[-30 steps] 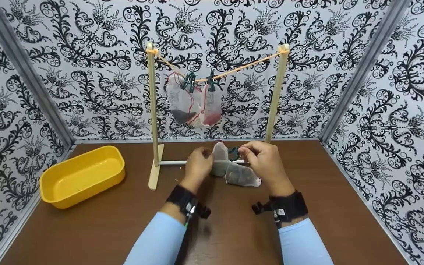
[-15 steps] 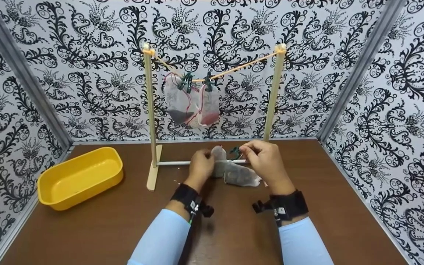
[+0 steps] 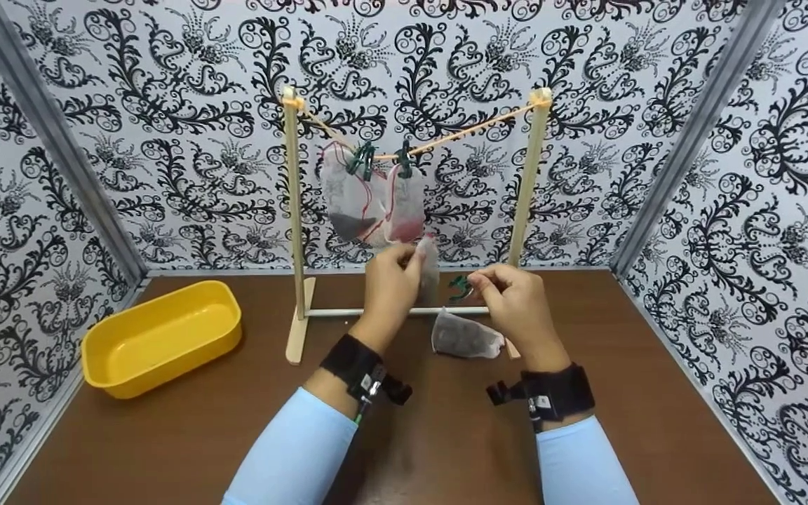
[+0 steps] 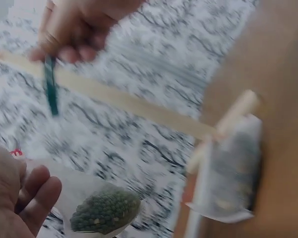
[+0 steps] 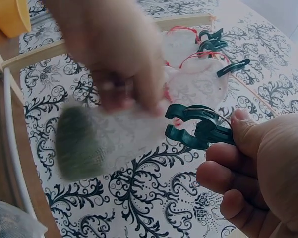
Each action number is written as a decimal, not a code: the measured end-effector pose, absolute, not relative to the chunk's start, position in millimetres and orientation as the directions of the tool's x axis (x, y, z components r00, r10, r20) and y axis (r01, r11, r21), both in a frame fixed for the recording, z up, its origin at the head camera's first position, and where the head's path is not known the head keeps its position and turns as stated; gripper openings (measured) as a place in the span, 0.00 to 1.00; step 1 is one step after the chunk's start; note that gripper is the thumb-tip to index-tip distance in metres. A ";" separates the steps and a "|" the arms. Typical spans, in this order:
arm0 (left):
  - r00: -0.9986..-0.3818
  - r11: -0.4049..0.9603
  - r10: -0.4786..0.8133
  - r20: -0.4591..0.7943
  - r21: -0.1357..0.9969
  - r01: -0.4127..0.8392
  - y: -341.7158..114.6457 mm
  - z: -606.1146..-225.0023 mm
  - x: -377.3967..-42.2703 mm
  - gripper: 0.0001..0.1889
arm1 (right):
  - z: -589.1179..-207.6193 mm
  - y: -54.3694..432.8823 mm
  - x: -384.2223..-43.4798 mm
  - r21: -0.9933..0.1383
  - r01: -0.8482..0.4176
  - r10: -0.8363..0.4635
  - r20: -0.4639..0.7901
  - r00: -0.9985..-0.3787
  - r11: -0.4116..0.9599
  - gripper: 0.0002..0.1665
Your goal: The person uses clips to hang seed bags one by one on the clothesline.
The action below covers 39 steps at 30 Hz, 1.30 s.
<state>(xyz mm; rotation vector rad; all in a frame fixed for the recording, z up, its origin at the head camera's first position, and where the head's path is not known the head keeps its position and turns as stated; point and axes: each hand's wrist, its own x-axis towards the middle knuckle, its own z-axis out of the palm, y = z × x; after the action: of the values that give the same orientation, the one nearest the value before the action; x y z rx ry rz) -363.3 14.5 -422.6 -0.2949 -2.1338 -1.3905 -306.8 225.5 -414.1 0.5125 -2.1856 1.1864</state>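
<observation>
My left hand (image 3: 391,286) pinches the top of a white mesh drawstring bag (image 3: 430,273), which hangs upright above the table. In the left wrist view, green mung-like beans (image 4: 106,210) fill its bottom. My right hand (image 3: 518,303) pinches a dark green spring clip (image 5: 201,128) by its handles, its jaws pointing left towards the bag, apart from it. Another mesh bag (image 3: 467,335) with dark contents lies on the table below my right hand. Two mesh bags, one with dark contents (image 3: 348,200) and one with reddish contents (image 3: 406,203), hang clipped on the line above.
An orange line (image 3: 477,131) sags between two wooden posts, the left post (image 3: 294,210) and right post (image 3: 529,182). A white rod (image 3: 334,312) joins their feet near the table. The yellow tub (image 3: 162,340) stands at left. Patterned walls enclose the back and sides.
My left hand has lifted the bag off the table area, up and slightly right. My right hand, still holding the clip, has shifted slightly right. The other bag stays on the table.
</observation>
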 end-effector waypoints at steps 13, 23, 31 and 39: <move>-0.795 0.381 -0.201 0.572 0.793 0.475 30.3 -336.1 -355.3 0.09 | -332.0 226.5 -329.9 -0.667 -0.607 0.025 0.682 -0.731 0.432 0.08; -0.815 0.271 -0.283 0.506 0.857 0.438 35.0 -314.9 -366.0 0.09 | -232.2 199.3 -375.2 -0.570 -0.604 -0.053 0.701 -0.711 0.557 0.15; -0.805 0.285 -0.290 0.517 0.850 0.443 37.1 -311.7 -368.7 0.09 | -205.9 181.7 -397.9 -0.434 -0.491 -0.165 0.599 -0.784 0.755 0.18; -0.801 0.347 -0.299 0.519 0.841 0.415 32.7 -312.6 -374.9 0.10 | -202.3 175.8 -401.5 -0.401 -0.507 -0.278 0.505 -0.817 0.763 0.16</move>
<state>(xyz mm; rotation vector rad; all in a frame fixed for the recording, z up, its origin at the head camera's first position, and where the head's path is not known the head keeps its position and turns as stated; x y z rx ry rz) -374.9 32.7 -312.6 -0.1013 -2.0005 -1.5035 -401.5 175.8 -202.3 0.5953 -2.5384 0.7469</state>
